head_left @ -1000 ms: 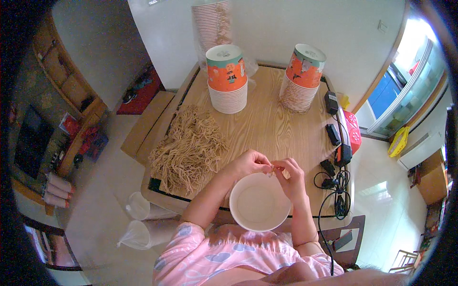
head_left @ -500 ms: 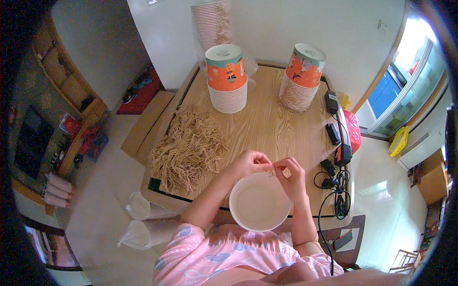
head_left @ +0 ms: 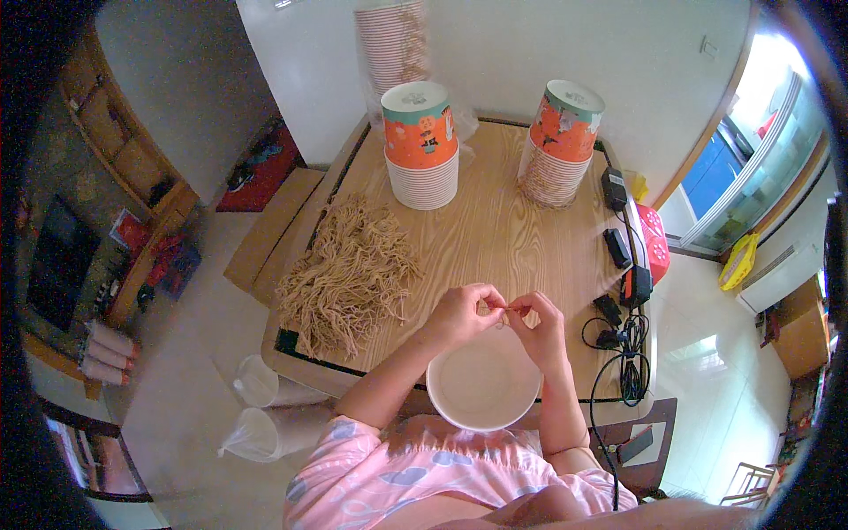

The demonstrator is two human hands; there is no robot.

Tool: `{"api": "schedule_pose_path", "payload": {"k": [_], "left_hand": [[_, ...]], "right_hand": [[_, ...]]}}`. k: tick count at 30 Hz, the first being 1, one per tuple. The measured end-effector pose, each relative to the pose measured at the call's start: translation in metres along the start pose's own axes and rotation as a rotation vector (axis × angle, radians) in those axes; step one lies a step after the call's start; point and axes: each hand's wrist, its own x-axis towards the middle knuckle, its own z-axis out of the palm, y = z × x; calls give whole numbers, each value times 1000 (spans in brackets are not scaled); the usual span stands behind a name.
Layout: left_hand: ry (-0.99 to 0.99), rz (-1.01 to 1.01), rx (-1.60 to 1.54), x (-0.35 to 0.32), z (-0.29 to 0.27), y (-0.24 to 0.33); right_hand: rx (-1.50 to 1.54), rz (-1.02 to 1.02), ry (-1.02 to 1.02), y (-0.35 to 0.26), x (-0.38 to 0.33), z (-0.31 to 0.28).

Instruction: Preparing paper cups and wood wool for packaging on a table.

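A white paper bucket (head_left: 484, 380) sits mouth up at the table's near edge, close against my body. Over its far rim, my left hand (head_left: 468, 311) and my right hand (head_left: 541, 325) meet, fingertips pinched together. Between them is a thin tan string (head_left: 505, 321), mostly covered by the fingers. A loose heap of the same tan strings (head_left: 349, 274) lies on the table beyond my left forearm. Toward the back stands an upside-down stack of orange and green paper buckets (head_left: 421, 146), and a second stack (head_left: 562, 141) is to its right, with strings along its side.
Another tall bucket stack (head_left: 391, 49) in clear plastic rises behind, by the wall. Black power adapters and a coiled cable (head_left: 632, 371) run along the right edge of the wooden table (head_left: 495, 238). Bagged bucket stacks (head_left: 265, 433) lie at lower left, beside the table.
My hands still pinch at the bucket's far rim, with small finger movements. My left fingers now curve into a rounder pinch. The bucket has shifted very slightly.
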Motion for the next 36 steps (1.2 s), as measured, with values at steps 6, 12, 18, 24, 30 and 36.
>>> {"api": "schedule_pose_path", "payload": {"k": [6, 12, 18, 24, 30, 36], "left_hand": [[-9, -32, 4, 1, -2, 2], [-29, -119, -13, 3, -4, 4], [-11, -7, -36, 2, -4, 0], [-4, -2, -40, 2, -3, -2], [-13, -26, 23, 1, -6, 2], [4, -50, -8, 1, -6, 1]], "right_hand": [[333, 306, -150, 10, 0, -3], [819, 635, -232, 21, 3, -4], [970, 706, -244, 26, 5, -3], [1008, 736, -217, 31, 5, -3], [949, 708, -234, 28, 4, -3], [894, 659, -217, 33, 3, -1]]}}
